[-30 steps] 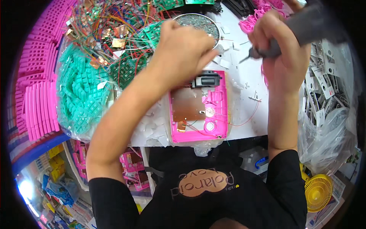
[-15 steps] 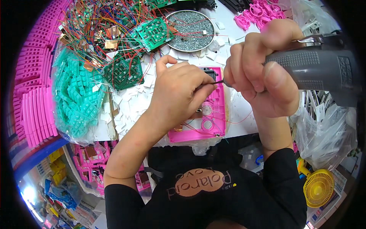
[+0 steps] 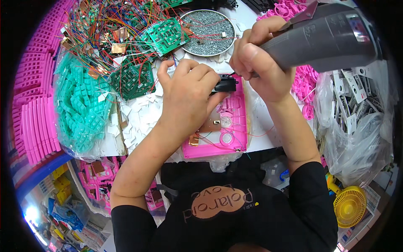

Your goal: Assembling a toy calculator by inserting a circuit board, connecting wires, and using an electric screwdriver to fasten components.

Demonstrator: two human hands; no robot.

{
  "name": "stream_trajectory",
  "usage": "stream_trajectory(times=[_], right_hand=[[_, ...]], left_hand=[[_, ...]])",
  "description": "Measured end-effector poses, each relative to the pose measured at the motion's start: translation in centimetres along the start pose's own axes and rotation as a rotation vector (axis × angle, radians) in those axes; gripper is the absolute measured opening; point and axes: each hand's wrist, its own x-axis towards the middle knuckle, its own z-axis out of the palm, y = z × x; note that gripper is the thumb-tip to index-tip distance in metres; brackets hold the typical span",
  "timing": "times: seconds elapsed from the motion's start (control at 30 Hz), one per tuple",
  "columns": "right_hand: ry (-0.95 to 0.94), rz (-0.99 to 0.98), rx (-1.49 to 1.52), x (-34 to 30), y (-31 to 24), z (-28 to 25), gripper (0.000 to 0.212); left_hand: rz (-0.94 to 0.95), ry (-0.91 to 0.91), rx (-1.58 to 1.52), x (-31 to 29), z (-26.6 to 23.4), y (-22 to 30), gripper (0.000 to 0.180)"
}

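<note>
My right hand [image 3: 262,69] is wrapped round a grey electric screwdriver [image 3: 319,38], whose dark bit comes down at the far end of a pink plastic case [image 3: 239,122]. There a black plastic part [image 3: 225,85] sits in the case. My left hand [image 3: 184,86] grips that part, thumb on its near side and fingers on its left end, with the little finger lifted away. Within the case lie a brown circuit board [image 3: 210,125], a copper-coloured piece [image 3: 194,139], a clear disc and thin wires. Whether the bit touches a screw is too small to tell.
Behind the case is a round dish of small screws [image 3: 210,31]. Wired green circuit boards [image 3: 166,37] pile up at the back left, near bagged turquoise keypads [image 3: 82,105] and white paper squares [image 3: 147,115]. Bagged metal strips [image 3: 357,96] lie right; pink stacks [image 3: 40,126] stand far left.
My right hand and the screwdriver have moved left and away from me, the tool's body swinging upward. My left hand has shifted slightly, and more of the black part now shows.
</note>
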Motion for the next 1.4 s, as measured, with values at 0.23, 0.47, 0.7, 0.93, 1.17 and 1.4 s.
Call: stream_trajectory(times=[0.23,0.47,0.7,0.93,1.17,1.4], right_hand=[[-0.093,-0.018,-0.184,0.2,0.3,0.7,0.027],[-0.262,0.113,0.287,6.2,-4.2,-2.3,0.022],[0.066,0.403,-0.927,6.9,-2.8,-21.0,0.017],[-0.126,0.082,-1.662,5.0,3.7,-21.2,0.023],[-0.426,-0.072,-1.717,6.5,4.2,-22.0,0.011],[-0.319,0.283,-1.691,4.5,0.8,-22.4,0.018]], left_hand=[[0.05,-0.03,-0.117,0.4,0.4,-0.8,0.032],[0.064,-0.157,-0.297,0.4,-5.1,-0.8,0.04],[-0.849,0.027,-0.489,-20.3,-27.6,-7.0,0.089],[-1.447,-0.414,-0.319,-50.4,-29.0,-16.9,0.087],[-1.192,-0.528,0.456,-43.2,-22.6,-16.7,0.064],[-0.102,-0.441,-0.265,-10.3,-12.4,2.1,0.023]])
